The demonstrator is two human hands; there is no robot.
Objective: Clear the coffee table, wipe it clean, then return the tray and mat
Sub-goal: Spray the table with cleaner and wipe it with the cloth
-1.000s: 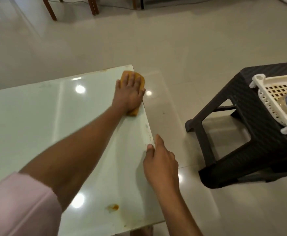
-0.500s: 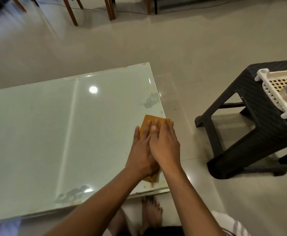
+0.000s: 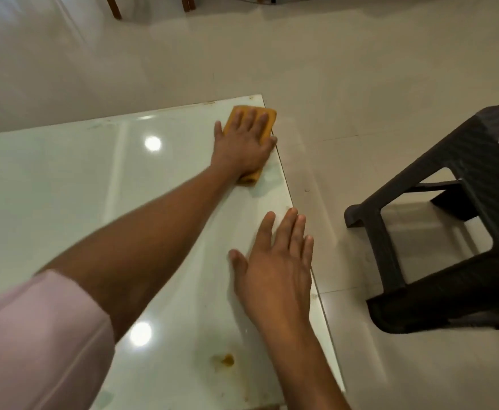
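Folded orange rectangular cloth [image 3: 264,118]: long axis along right edge of glossy white glass coffee table [image 3: 64,196], far corner. Left hand [image 3: 244,149] presses it flat, fingers straight (nothing gripped); right hand [image 3: 275,270] flat, splayed on tabletop.

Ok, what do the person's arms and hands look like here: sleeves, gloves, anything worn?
Both hands are bare: the left hand and right hand show no gloves, rings or watch. The left arm has a pale pink sleeve ending above the elbow. The right forearm is uncovered as far as the frame shows.

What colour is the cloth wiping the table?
Orange-yellow. The cloth lies flat under the left hand near the table's far corner, seen in the head view.
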